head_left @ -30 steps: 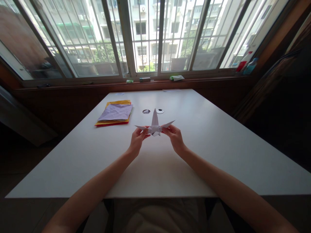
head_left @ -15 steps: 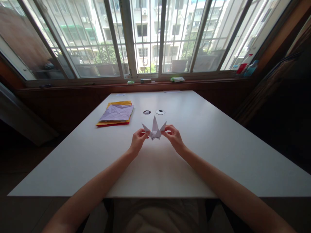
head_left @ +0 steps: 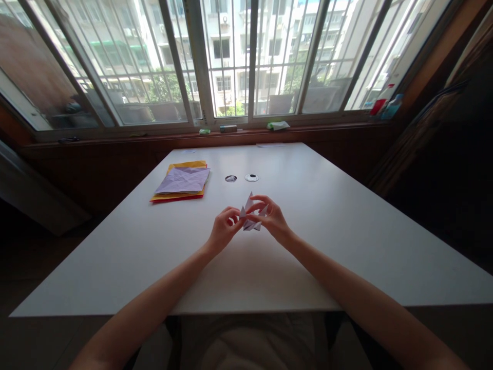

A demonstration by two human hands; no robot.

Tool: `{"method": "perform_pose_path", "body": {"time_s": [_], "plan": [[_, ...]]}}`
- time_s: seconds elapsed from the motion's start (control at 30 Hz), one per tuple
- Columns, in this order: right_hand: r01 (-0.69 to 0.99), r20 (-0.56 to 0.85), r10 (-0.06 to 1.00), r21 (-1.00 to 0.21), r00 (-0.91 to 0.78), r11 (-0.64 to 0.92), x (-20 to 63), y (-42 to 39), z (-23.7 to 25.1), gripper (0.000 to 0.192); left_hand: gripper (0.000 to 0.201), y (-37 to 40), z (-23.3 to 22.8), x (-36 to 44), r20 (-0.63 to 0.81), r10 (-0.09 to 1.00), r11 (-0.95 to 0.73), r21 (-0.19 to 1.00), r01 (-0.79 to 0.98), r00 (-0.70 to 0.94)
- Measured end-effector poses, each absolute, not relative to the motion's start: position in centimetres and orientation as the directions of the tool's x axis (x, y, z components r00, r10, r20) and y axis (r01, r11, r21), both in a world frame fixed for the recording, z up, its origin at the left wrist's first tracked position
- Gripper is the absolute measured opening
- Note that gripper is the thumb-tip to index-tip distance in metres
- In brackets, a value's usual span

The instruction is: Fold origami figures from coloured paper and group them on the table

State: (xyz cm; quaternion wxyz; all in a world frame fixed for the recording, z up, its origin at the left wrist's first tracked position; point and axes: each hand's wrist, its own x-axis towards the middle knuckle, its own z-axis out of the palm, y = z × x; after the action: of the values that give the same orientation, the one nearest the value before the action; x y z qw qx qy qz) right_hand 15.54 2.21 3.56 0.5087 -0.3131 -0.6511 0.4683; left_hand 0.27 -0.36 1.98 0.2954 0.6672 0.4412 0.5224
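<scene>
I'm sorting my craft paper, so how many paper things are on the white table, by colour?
Pale lilac folded figure, held between left hand and right hand: 1
Pale lilac creased sheet: 1
Yellow sheet: 1
Red sheet: 1
Total: 4

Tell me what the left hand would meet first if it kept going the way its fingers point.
The left hand points right and slightly away, so it would meet the folded paper first, already at its fingertips, then the right hand just behind. Depth is hard to judge.
</scene>
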Motion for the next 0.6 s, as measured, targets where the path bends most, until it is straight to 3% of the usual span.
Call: {"method": "perform_pose_path", "body": {"time_s": [0.17,0.37,0.6], "plan": [[-0.136,0.332,0.9,-0.943,-0.283,0.305,15.5,2.4,3.5,0.043,0.02,-0.5,2.2,0.2,0.428,0.896,-0.444,0.849,0.285,0.12],[-0.152,0.217,0.924,-0.973,-0.315,0.176,15.9,2.8,3.9,0.043,0.025,-0.2,3.4,-0.7,0.31,0.941,-0.322,0.944,0.074,0.137],[-0.172,0.128,0.881,-0.984,-0.456,0.053,15.9,2.4,4.3,0.042,0.028,-0.1,3.4,-1.1,0.207,0.917,-0.216,0.976,-0.014,0.341]]}}
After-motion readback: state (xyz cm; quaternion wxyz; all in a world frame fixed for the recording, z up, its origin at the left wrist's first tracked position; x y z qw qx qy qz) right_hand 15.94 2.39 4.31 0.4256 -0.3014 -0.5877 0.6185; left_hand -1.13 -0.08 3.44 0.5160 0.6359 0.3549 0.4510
